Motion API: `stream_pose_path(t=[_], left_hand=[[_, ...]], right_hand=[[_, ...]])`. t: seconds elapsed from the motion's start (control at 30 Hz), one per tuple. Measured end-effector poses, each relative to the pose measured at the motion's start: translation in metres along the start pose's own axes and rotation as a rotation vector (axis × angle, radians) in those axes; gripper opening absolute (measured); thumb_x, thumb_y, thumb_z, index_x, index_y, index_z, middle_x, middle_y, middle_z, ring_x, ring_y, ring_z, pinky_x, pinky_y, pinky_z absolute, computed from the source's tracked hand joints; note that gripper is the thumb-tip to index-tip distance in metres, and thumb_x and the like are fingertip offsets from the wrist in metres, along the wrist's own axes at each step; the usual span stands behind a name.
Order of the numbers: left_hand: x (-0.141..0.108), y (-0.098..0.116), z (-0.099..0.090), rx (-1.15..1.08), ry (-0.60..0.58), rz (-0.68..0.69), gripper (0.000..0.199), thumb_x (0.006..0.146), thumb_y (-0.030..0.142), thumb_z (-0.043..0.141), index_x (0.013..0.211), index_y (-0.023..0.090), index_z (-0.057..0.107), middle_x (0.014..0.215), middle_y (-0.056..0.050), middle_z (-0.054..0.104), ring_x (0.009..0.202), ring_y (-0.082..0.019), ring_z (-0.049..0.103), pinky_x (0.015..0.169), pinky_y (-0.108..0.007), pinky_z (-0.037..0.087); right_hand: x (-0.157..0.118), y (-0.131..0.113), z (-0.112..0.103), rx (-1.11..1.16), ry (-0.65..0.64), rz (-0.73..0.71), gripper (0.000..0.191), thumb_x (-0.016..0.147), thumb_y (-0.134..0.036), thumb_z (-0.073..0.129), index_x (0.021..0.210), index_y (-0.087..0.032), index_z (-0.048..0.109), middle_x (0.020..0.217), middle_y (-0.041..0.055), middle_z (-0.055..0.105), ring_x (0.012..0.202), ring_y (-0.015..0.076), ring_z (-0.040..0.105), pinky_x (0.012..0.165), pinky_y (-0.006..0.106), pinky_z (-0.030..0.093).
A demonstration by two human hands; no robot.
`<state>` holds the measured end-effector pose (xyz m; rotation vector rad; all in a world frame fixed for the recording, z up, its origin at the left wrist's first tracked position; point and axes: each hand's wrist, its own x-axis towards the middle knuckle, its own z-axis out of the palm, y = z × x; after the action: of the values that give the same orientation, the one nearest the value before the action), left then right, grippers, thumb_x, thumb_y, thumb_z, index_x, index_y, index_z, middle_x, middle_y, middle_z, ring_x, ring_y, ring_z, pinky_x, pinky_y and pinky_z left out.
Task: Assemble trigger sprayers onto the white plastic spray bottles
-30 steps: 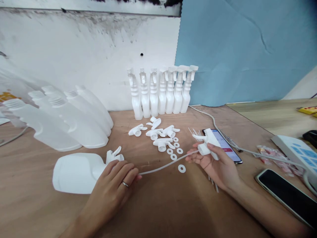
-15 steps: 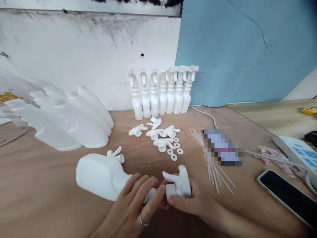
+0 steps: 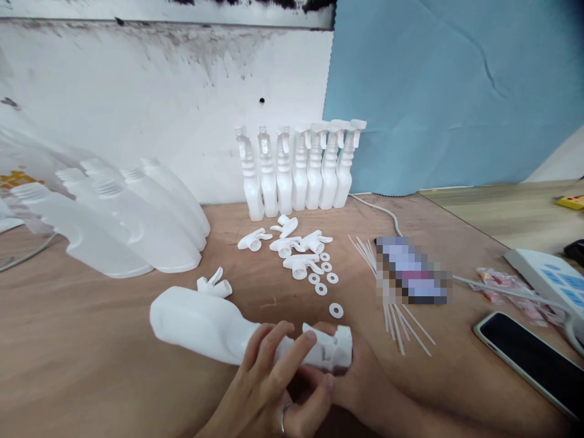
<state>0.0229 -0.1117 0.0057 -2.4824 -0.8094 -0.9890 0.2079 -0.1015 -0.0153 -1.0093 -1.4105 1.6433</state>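
Note:
A white bottle point(image 3: 196, 319) lies on its side above the near table, its base to the left. My left hand point(image 3: 278, 377) is wrapped round its neck end, a ring on one finger. At the bottle's mouth sits a white spray head point(image 3: 335, 348), its trigger facing away from me. My right hand point(image 3: 360, 371) grips the spray head from the right; its fingertips are partly hidden. Another spray head point(image 3: 214, 285) lies just behind the bottle. Several spray heads point(image 3: 301, 266) and white washers point(image 3: 336, 311) lie further back.
Open bottles point(image 3: 150, 225) stand at the left. Capped spray bottles point(image 3: 283, 182) line the wall. Thin white tubes point(image 3: 401, 328), a blurred device point(image 3: 413, 274), a phone point(image 3: 529, 359), a cable point(image 3: 383, 211), small packets point(image 3: 511, 292) and a white box point(image 3: 547, 274) are on the right.
The spray head has turned and now lines up with the bottle neck. The bottle has shifted slightly right. A single washer now shows behind my right hand.

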Motion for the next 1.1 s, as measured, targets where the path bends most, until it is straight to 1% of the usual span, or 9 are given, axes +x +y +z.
stream_pose_path(t=[0.13,0.23,0.3,0.43,0.57,0.77,0.87,0.97,1.1], left_hand=[[-0.001,-0.024,-0.018,0.053,-0.097,-0.06,0.046,0.081,0.018,0.074,0.124,0.021,0.056,0.14,-0.015,0.05,0.13,-0.039,0.046,0.109,-0.066,0.032],[0.0,-0.047,-0.028,0.071,-0.18,-0.137,0.062,0.086,0.043,0.072,0.137,0.014,0.05,0.134,-0.017,0.059,0.128,-0.037,0.05,0.113,-0.067,0.027],[0.0,-0.057,-0.028,0.077,-0.233,-0.143,0.068,0.086,0.051,0.069,0.139,0.013,0.049,0.134,-0.017,0.06,0.13,-0.038,0.048,0.113,-0.066,0.027],[-0.004,-0.061,-0.022,0.094,-0.282,-0.118,0.064,0.087,0.045,0.068,0.141,0.016,0.05,0.137,-0.017,0.057,0.13,-0.041,0.046,0.108,-0.065,0.034],[-0.005,-0.055,-0.019,0.1,-0.272,-0.11,0.06,0.089,0.043,0.066,0.14,0.016,0.052,0.135,-0.017,0.058,0.129,-0.04,0.047,0.108,-0.065,0.033],[-0.003,-0.053,-0.02,0.089,-0.237,-0.126,0.056,0.089,0.038,0.067,0.138,0.014,0.053,0.134,-0.017,0.058,0.129,-0.04,0.047,0.107,-0.064,0.033],[-0.003,-0.052,-0.021,0.083,-0.23,-0.123,0.056,0.089,0.038,0.067,0.137,0.013,0.054,0.134,-0.017,0.059,0.129,-0.04,0.047,0.108,-0.064,0.032],[-0.004,-0.05,-0.021,0.075,-0.226,-0.13,0.055,0.089,0.036,0.068,0.137,0.014,0.054,0.135,-0.017,0.058,0.129,-0.04,0.047,0.108,-0.065,0.032],[-0.005,-0.047,-0.02,0.077,-0.219,-0.137,0.056,0.088,0.038,0.068,0.137,0.014,0.055,0.135,-0.016,0.059,0.129,-0.04,0.047,0.109,-0.065,0.031]], right_hand=[[0.008,-0.027,-0.024,0.034,0.114,0.086,0.04,0.07,-0.046,0.081,0.094,-0.018,0.068,0.077,0.0052,0.073,0.071,0.0203,0.067,0.064,0.03,0.051],[0.017,-0.032,-0.042,0.079,0.13,0.091,0.041,0.07,-0.047,0.082,0.091,-0.015,0.069,0.066,0.0049,0.072,0.063,0.0193,0.067,0.06,0.03,0.049],[0.02,-0.031,-0.05,0.118,0.128,0.084,0.041,0.069,-0.047,0.082,0.089,-0.014,0.069,0.062,0.0048,0.071,0.058,0.018,0.066,0.06,0.03,0.049],[0.023,-0.029,-0.051,0.176,0.115,0.126,0.047,0.071,-0.051,0.081,0.094,-0.013,0.064,0.063,0.0039,0.071,0.051,0.018,0.067,0.051,0.028,0.051],[0.023,-0.028,-0.048,0.214,0.058,0.145,0.051,0.072,-0.053,0.08,0.098,-0.018,0.054,0.064,0.0011,0.069,0.045,0.0185,0.066,0.042,0.026,0.049],[0.022,-0.026,-0.054,0.233,-0.056,0.069,0.054,0.065,-0.037,0.088,0.102,-0.018,0.053,0.072,0.0017,0.069,0.063,0.0191,0.069,0.048,0.027,0.056],[0.021,-0.028,-0.054,0.179,-0.03,0.116,0.045,0.07,-0.044,0.084,0.091,-0.015,0.056,0.071,0.0049,0.07,0.059,0.0183,0.068,0.043,0.024,0.053],[0.019,-0.03,-0.052,0.14,-0.01,0.17,0.046,0.077,-0.056,0.075,0.08,-0.013,0.057,0.065,0.0068,0.069,0.049,0.016,0.065,0.036,0.021,0.046],[0.018,-0.033,-0.052,0.232,-0.028,0.122,0.054,0.065,-0.043,0.087,0.102,-0.016,0.059,0.084,0.0049,0.07,0.061,0.0158,0.066,0.037,0.021,0.05]])
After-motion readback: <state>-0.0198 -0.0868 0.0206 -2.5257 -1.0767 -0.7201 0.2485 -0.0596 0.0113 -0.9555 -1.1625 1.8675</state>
